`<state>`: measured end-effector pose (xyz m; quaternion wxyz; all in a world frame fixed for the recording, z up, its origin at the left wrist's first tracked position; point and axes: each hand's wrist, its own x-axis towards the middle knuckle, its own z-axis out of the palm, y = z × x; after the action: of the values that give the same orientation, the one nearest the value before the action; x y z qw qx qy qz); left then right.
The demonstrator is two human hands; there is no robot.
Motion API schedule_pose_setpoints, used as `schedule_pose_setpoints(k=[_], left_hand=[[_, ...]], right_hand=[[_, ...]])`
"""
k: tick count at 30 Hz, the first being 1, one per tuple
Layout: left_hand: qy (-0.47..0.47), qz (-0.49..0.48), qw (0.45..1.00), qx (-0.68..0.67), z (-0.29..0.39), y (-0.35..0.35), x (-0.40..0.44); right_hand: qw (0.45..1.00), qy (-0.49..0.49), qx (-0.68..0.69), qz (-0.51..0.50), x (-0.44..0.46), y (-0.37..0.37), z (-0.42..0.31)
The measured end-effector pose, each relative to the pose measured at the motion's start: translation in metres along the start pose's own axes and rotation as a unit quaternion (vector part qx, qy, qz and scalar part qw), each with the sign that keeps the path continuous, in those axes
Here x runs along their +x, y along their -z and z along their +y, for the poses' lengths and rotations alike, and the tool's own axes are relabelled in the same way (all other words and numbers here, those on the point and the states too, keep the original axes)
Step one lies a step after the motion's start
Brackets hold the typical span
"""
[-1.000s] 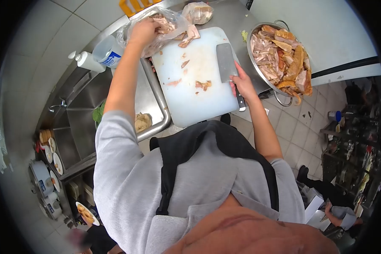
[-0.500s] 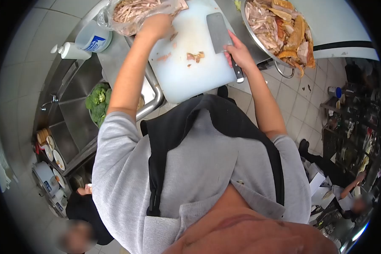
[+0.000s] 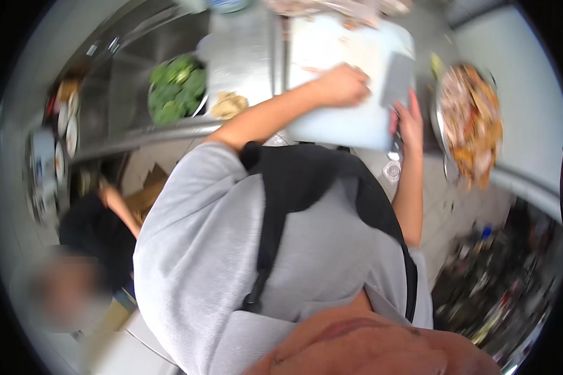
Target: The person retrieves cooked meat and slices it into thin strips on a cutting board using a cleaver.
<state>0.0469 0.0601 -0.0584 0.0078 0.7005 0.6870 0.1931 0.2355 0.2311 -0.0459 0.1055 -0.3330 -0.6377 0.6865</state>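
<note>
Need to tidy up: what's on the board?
On the board, blurred meat bits lie at the far edge. The cleaver, in the right hand, is on or over the right side. The left hand hides whatever is beneath it.

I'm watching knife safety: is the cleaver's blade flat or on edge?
Roughly flat: the cleaver, held in the right hand, shows its broad face to the head camera. Blur hides whether it touches the cutting board.

Commercial-looking kitchen: steel sink (image 3: pixel 125 75), broccoli (image 3: pixel 178 87), white cutting board (image 3: pixel 338 128), cleaver (image 3: pixel 396 80), metal pan (image 3: pixel 438 119) heaped with meat (image 3: pixel 472 128), tiled floor (image 3: pixel 444 203). Camera wearer has a black apron (image 3: pixel 316 172) on; second person (image 3: pixel 91 228) in black nearby.
</note>
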Motion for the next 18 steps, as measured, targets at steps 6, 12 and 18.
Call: schedule_pose_setpoints(k=[6,12,18], left_hand=[[0.057,-0.039,0.995,0.078,0.002,0.005,-0.017],[0.115,-0.072,0.987,0.088,0.005,0.022,-0.045],[0.116,-0.059,0.991,-0.002,-0.005,0.019,-0.038]], right_hand=[[1.000,-0.018,-0.010,-0.002,0.009,0.001,0.008],[1.000,-0.018,0.004,-0.010,0.008,0.002,0.007],[1.000,-0.021,0.011,-0.017,0.008,0.002,0.003]])
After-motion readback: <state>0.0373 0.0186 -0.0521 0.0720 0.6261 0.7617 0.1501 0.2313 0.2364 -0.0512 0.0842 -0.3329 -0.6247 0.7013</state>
